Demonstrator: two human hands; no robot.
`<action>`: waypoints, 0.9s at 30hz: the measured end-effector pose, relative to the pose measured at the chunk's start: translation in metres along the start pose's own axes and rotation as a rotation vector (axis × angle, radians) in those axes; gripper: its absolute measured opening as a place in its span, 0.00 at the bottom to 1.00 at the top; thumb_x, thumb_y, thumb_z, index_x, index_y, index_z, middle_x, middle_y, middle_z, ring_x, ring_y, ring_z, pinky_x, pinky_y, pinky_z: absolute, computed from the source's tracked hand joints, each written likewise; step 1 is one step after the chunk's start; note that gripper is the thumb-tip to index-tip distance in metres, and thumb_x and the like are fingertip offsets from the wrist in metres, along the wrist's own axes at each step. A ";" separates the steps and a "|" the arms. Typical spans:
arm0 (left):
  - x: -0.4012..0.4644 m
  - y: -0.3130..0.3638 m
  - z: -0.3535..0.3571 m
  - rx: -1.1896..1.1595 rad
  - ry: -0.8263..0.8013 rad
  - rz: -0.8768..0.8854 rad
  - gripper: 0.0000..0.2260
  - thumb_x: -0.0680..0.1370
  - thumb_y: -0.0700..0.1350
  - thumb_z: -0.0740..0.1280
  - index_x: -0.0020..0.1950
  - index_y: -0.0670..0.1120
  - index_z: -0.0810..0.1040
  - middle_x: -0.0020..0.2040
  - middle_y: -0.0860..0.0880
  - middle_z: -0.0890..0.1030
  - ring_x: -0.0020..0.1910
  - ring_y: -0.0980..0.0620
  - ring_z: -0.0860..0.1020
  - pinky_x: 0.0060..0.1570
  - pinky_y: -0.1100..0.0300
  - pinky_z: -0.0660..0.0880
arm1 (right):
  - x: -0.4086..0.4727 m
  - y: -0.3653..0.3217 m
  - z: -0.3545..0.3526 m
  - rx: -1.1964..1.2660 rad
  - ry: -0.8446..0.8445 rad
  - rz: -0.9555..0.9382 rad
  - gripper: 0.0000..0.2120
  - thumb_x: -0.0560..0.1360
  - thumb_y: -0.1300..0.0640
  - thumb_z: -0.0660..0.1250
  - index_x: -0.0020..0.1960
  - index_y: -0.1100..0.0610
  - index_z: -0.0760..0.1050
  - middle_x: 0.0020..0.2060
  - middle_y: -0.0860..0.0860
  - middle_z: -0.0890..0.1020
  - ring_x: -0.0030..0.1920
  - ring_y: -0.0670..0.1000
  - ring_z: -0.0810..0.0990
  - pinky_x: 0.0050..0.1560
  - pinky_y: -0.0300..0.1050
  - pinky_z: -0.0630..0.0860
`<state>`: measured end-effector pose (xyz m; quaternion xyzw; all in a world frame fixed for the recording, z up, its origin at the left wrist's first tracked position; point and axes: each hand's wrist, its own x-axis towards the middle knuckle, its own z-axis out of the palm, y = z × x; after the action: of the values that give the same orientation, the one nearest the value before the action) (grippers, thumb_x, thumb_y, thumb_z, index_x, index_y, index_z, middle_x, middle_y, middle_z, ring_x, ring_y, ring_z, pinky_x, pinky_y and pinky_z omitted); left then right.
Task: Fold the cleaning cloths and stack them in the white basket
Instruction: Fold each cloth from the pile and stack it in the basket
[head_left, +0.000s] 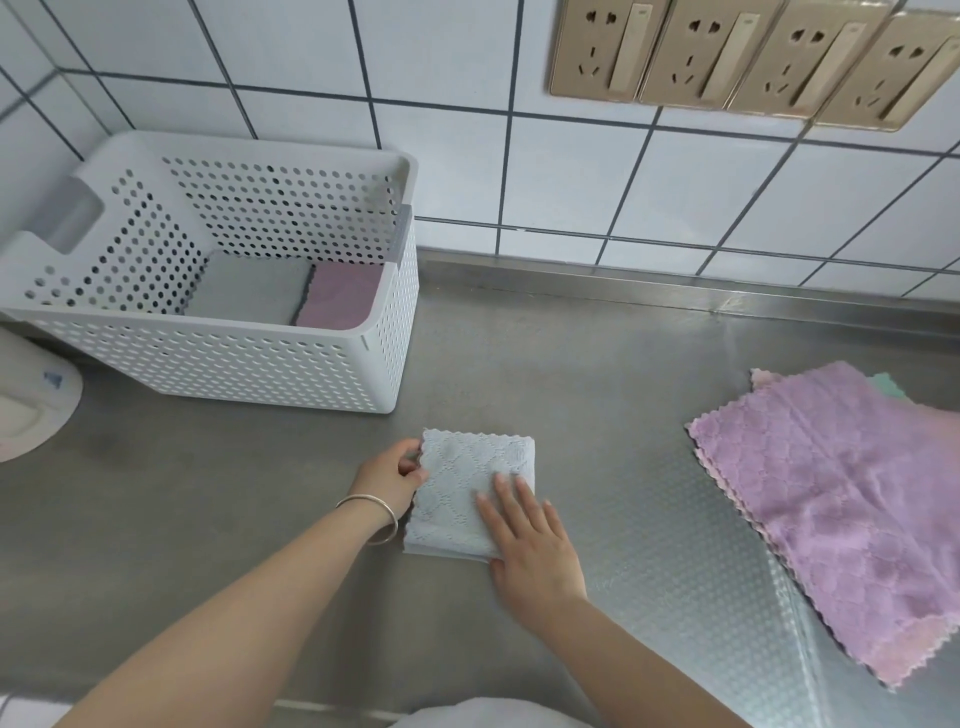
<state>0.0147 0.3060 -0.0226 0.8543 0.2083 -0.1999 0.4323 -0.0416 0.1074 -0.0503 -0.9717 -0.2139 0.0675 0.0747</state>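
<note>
A: Looking at the folded grey-blue cloth (470, 493), lying flat on the steel counter (208, 519), just in front of the white basket (249, 358) and slightly to its right.

B: And pressing down on it with the right hand (530, 545), fingers (506, 499) spread apart and laid flat across the cloth's near right part.

A: Pinching too, over on the far side from that: left hand (392, 480) closing thumb and fingers together on the cloth's zigzag left edge. Wearing a thin bangle (371, 517) on that wrist.

B: Sitting neat, four-square, edges stacked at the near side.

A: Peeking into the basket now: showing a grey cloth (249, 293) and a pink cloth (337, 301) already lying side by side on the bottom, pink one to the right.

B: Waiting well to the right of the basket, an unfolded purple cloth (841, 499) topping a loose pile, with a bit of green cloth (891, 387) poking out at the far corner.

A: Hanging on the tiled wall (519, 171), up and right of the basket, a row of gold sockets (743, 57).
</note>
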 end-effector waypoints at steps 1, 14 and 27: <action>-0.001 -0.001 0.001 0.003 0.002 0.005 0.15 0.75 0.39 0.66 0.60 0.51 0.76 0.42 0.50 0.79 0.45 0.47 0.79 0.53 0.52 0.77 | 0.000 0.000 -0.001 -0.003 -0.009 -0.010 0.32 0.64 0.49 0.56 0.69 0.49 0.67 0.69 0.51 0.71 0.70 0.54 0.62 0.59 0.54 0.74; -0.013 -0.013 0.022 0.256 0.399 0.297 0.17 0.75 0.44 0.64 0.64 0.44 0.72 0.58 0.44 0.75 0.54 0.45 0.75 0.55 0.54 0.71 | 0.004 0.009 -0.022 0.041 -0.076 -0.024 0.25 0.80 0.42 0.41 0.72 0.48 0.62 0.72 0.49 0.66 0.71 0.50 0.59 0.70 0.47 0.48; -0.008 -0.039 0.055 0.886 0.085 0.574 0.28 0.78 0.64 0.40 0.74 0.53 0.59 0.75 0.46 0.58 0.75 0.48 0.47 0.68 0.48 0.52 | 0.034 0.022 -0.009 -0.040 -0.202 0.067 0.32 0.77 0.38 0.32 0.74 0.53 0.53 0.75 0.52 0.54 0.75 0.54 0.50 0.72 0.56 0.60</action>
<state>-0.0214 0.2807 -0.0738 0.9850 -0.1212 -0.1077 0.0582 -0.0006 0.1014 -0.0482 -0.9678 -0.1890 0.1632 0.0310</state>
